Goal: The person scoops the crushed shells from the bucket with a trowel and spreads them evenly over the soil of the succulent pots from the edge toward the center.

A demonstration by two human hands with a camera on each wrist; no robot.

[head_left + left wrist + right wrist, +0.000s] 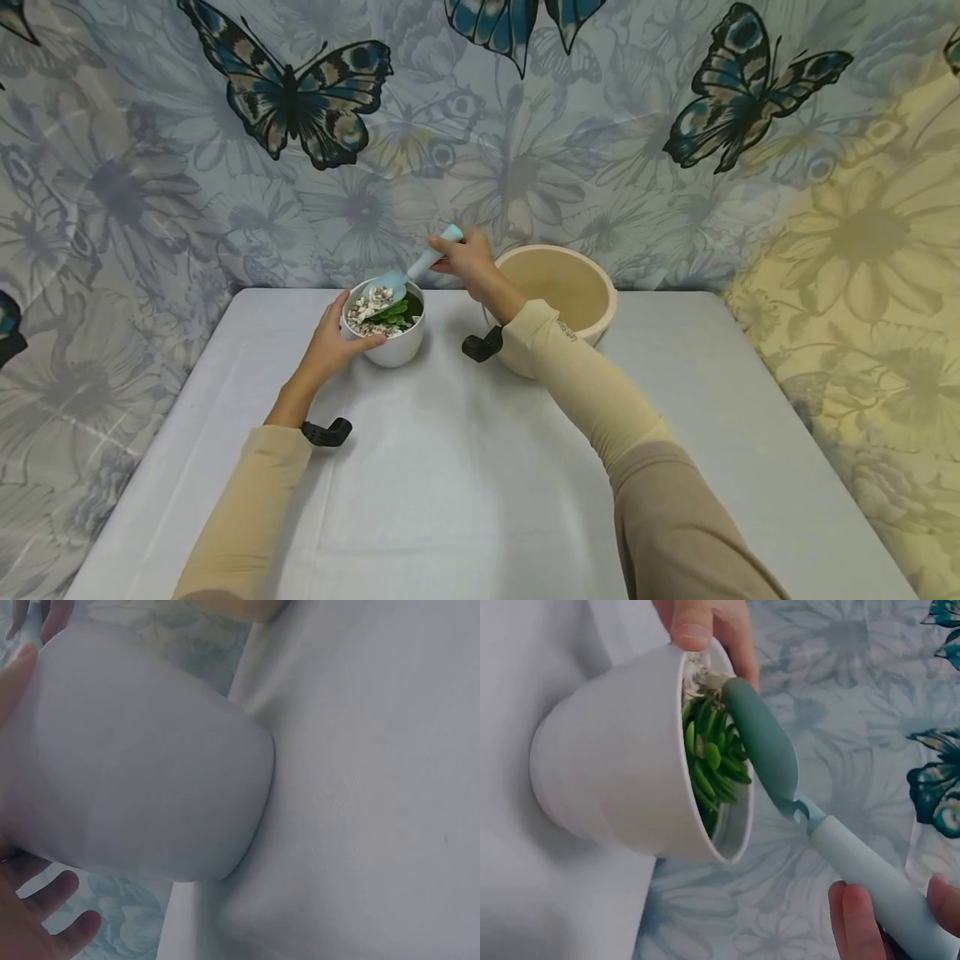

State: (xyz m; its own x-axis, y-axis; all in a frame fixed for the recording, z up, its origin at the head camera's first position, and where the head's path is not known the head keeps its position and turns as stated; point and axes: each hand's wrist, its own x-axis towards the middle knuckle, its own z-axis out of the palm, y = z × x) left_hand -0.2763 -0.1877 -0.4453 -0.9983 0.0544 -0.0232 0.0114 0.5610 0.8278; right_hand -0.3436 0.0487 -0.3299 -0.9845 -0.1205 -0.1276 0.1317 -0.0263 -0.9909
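A white plant pot [395,352] stands near the table's far edge, holding a green succulent [714,754] and pale pebbles [365,318]. My left hand [330,340] grips the pot's left side, its thumb across the near rim. In my right hand [472,265] is the handle of a light blue garden trowel [425,262], angled down to the left. The trowel's blade [769,742] is over the pot's mouth beside the succulent, with pale pebbles at its tip. From the left wrist, the pot's smooth wall [150,765] hides most of the hand.
Right of the pot stands a large beige bucket [558,279], partly behind my right forearm. A white cloth covers the table [450,492]. Close behind its far edge hangs a butterfly-and-flower patterned backdrop [517,167]. Black wrist cameras [327,432] sit on both wrists.
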